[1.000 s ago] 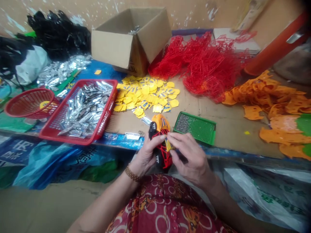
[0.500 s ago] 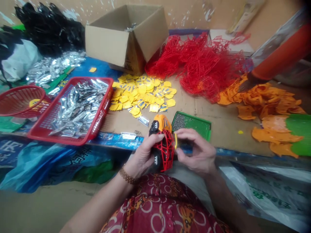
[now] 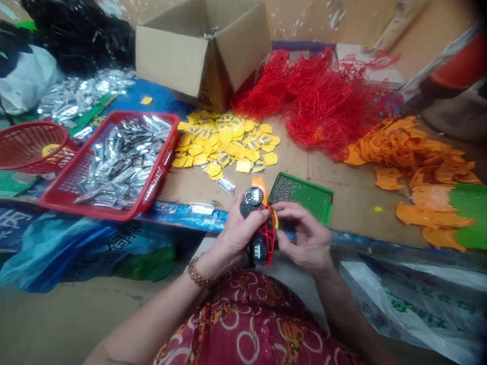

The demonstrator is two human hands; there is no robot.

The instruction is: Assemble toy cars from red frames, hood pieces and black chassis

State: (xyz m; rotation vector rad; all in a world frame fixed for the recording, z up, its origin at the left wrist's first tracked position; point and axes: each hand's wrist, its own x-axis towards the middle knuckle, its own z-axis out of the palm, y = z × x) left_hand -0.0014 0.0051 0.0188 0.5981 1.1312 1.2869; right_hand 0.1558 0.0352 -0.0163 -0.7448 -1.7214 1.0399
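Toy car model (image 3: 258, 228) sits in the person's hands, just off the front edge of the workbench and above the lap. It's a black body with a red lattice frame and an orange piece on top. Left hand (image 3: 238, 235) wraps around it, fingers (image 3: 253, 215) curled over the red frame, palm against the underside, gripping firmly. Right hand (image 3: 304, 238) comes in from the other side, fingers bent, thumb and index finger closing on a thin yellow strip (image 3: 275, 219) at the car's edge — looks like a pinch, though the contact is partly hidden. Nearest on the bench, just past the hands, is a green tray (image 3: 315, 199) holding small dark grey bits, too small to tell what. Loose silver pieces (image 3: 226, 186) lie beside it. Further back: heap of yellow plastic pieces (image 3: 224, 142), tangled red plastic frames (image 3: 323, 101), orange cut pieces (image 3: 414, 152) on the right, open cardboard box (image 3: 178, 56) at the back. To the left, a red plastic tray (image 3: 144, 115) full of silver foil-like parts, and a round red basket (image 3: 30, 147) beyond it. Gold-coloured bracelet (image 3: 200, 274) on the left wrist; red patterned clothing (image 3: 251, 324) below the hands.
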